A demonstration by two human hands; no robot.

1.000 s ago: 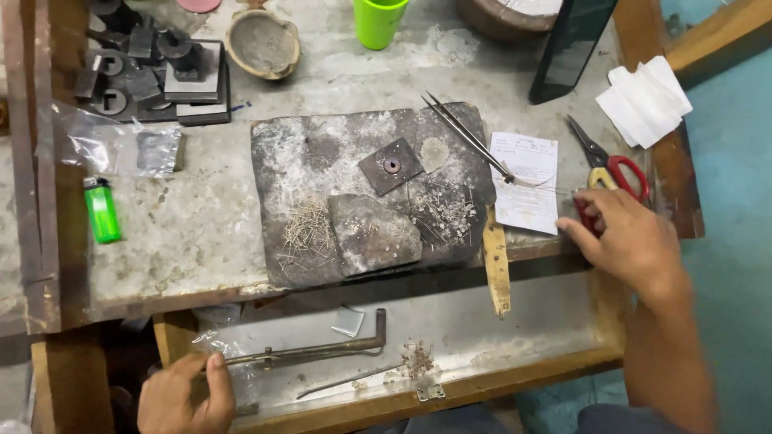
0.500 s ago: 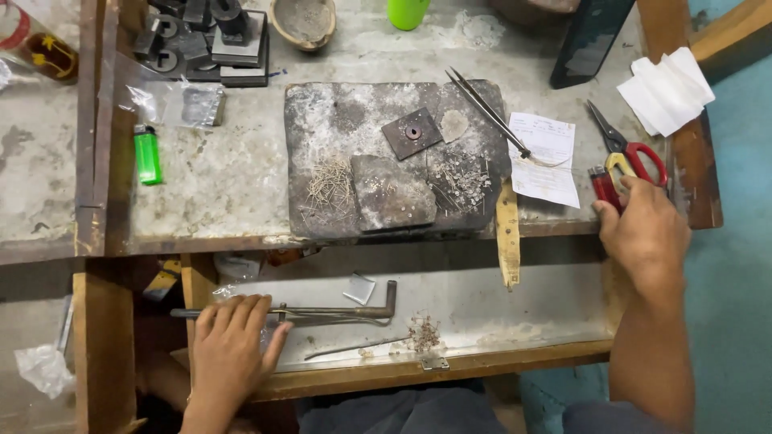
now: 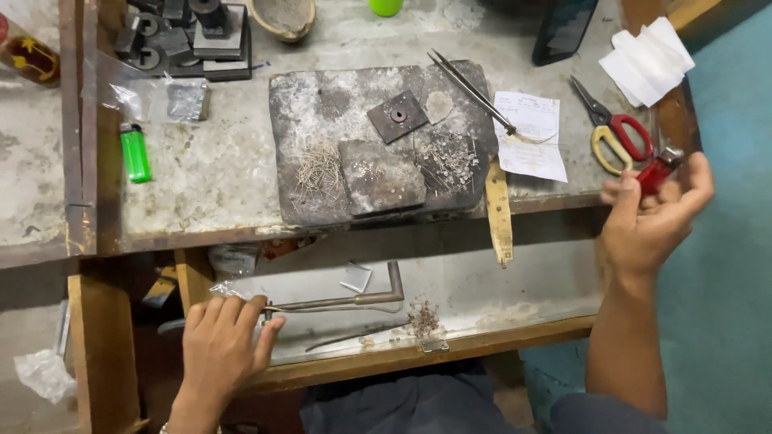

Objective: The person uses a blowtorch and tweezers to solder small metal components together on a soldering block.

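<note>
Your right hand (image 3: 651,215) grips a small red lighter (image 3: 657,171) at 3 o'clock, just off the bench edge. Your left hand (image 3: 221,347), fingers loose, rests on the bent metal blowpipe (image 3: 338,300) at 7. White printed paper slip (image 3: 529,134) at 2; green lighter (image 3: 135,153) at 10.

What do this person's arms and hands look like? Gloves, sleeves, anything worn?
Both hands are bare: no gloves on the left hand or the right hand. Both forearms are uncovered, with no sleeves in view. A thin light band seems to sit at the left wrist, at the picture's bottom edge, too cropped to identify. No rings show.
</note>
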